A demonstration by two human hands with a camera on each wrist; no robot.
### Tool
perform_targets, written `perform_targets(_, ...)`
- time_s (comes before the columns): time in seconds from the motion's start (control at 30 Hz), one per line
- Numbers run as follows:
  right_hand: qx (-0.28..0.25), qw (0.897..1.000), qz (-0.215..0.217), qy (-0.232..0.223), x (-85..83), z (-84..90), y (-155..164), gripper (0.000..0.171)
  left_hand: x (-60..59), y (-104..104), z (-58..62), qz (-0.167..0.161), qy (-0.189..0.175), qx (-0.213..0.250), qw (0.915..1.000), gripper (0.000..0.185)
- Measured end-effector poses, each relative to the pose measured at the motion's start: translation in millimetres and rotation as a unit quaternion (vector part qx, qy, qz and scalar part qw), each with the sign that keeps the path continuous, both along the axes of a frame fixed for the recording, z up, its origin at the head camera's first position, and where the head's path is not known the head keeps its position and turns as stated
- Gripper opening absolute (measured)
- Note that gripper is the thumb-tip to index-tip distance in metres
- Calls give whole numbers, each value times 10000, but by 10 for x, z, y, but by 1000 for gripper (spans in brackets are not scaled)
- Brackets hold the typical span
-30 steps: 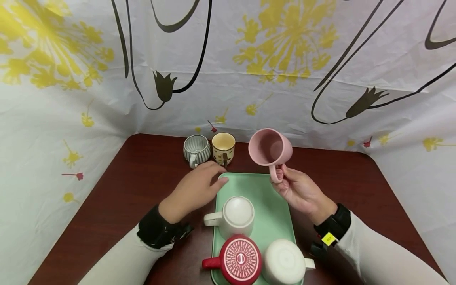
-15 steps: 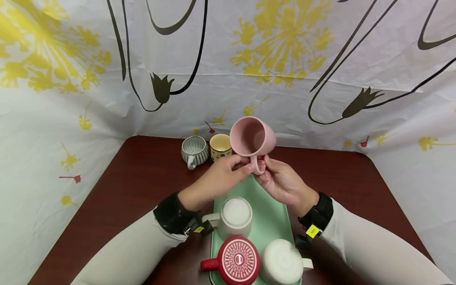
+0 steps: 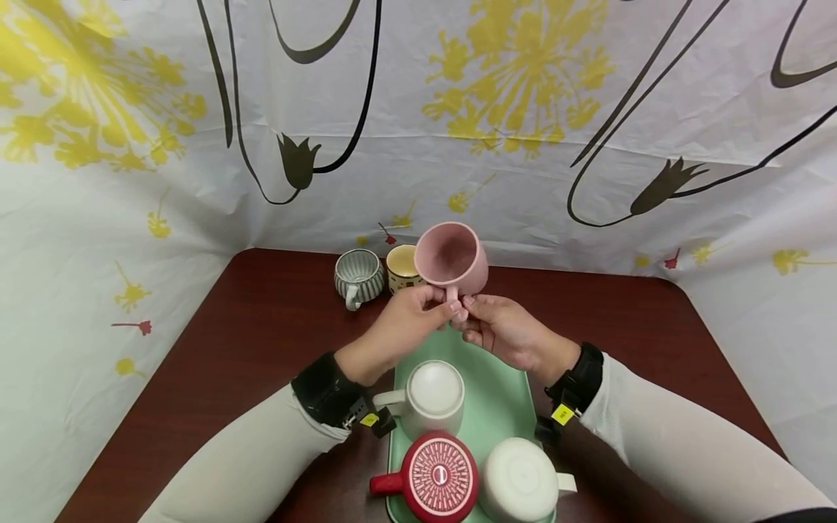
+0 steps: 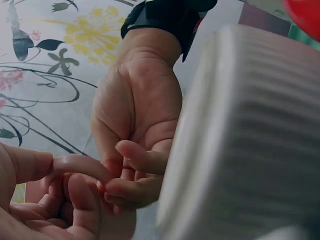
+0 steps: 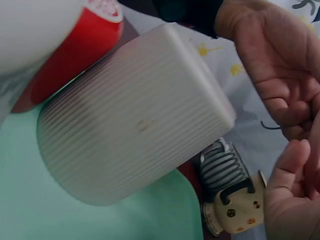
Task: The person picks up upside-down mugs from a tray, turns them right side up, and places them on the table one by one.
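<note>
A: Pink mug [image 3: 458,280], qty 1. Loc.?
B: Ctr of head view, off the table [image 3: 281,319]. Mouth tilted twd bottom of frame; handle [image 4: 79,164] down.
A: L hand [image 3: 407,317]?
B: Left of ctr. Thumb + fingers pinching handle.
A: R hand [image 3: 510,333]?
B: Right of ctr. Fingertips also pinching handle, opp. side, palm upturned; exact contact partly hidden.
A: Other stock?
B: Green tray [image 3: 500,396], lower ctr, bearing 3, all base-up: ribbed white mug [image 3: 433,403], red mug [image 3: 439,476], plain white mug [image 3: 522,479] at lower right. Left of ctr, mouth-up on table: grey fluted cup [image 3: 359,277], patterned cream cup [image 3: 402,270], the latter partly covered by L hand + pink mug in head view.
A: Step in hand?
B: Prob. a two-hand regrip or hand-to-hand pass, pre-set-down. Direction: can't tell.
A: Next move calls for?
B: One hand w/ full grip on handle before t'other lets go; then, if it's to match the upright pair, mouth levelled, base down, clear of cream cup.
</note>
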State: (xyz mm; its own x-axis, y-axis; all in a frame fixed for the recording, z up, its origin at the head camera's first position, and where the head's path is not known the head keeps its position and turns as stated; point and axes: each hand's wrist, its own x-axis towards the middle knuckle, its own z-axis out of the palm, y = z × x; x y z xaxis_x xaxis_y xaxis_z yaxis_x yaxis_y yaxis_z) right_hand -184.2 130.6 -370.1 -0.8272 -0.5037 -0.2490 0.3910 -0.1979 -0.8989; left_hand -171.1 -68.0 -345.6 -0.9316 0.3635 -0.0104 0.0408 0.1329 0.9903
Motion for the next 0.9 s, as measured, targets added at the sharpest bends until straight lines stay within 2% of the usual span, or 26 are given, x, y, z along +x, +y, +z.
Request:
perform_targets(0.1,376,9989,260,-60,-19,-48,11,32,-8,25,-28,-220,-229,52,9995,22)
perform_targets(0.27,511,9978,388,-167,-30,-69,43,33,-19,47,-60,-507,-488,259,9972,24)
perform_targets(0.5,620,9965,493,-260,-36,-64,71,31,-22,62,-75,-447,-341,68,9984,23)
perform_targets(0.63,960,9942,463,-163,-34,-74,103,23,-34,81,-67,-301,-350,-14,9989,22)
perform_targets(0.73,1475,9881,436,90,-13,-63,169,23,-58,89,-49,-267,-367,-152,9989,23)
perform_targets(0.9,2341,9685,443,728,45,-28,323,28,-175,87,-19,-182,-480,-367,9980,23)
